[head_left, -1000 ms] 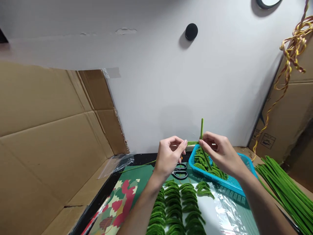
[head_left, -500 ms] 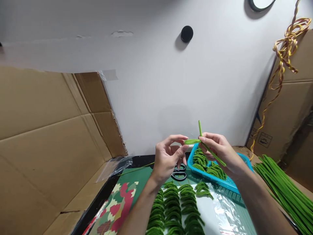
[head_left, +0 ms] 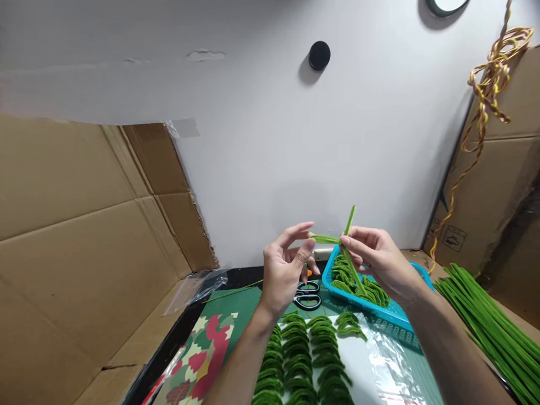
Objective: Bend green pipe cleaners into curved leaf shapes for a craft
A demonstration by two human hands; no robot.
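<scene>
I hold a green pipe cleaner (head_left: pixel 348 222) up in front of the white wall, bent into a loop between both hands. My left hand (head_left: pixel 287 270) pinches the loop's left end with thumb and forefinger. My right hand (head_left: pixel 375 259) grips the crossing point, with one end sticking up and the other slanting down over the blue basket (head_left: pixel 400 312). Below lie rows of bent green pipe-cleaner pieces (head_left: pixel 307 360) on a clear plastic sheet.
Black scissors (head_left: pixel 307 295) lie behind the rows, by the blue basket holding more bent pieces. A bundle of straight green pipe cleaners (head_left: pixel 489 326) lies at the right. Cardboard sheets stand at the left and cardboard boxes at the right, where a yellow-brown twisted cord (head_left: pixel 485 101) hangs.
The upright end of the pipe cleaner has swung from tilting left to tilting right. My left fingers have opened slightly and slid along the loop. Both hands rose a little.
</scene>
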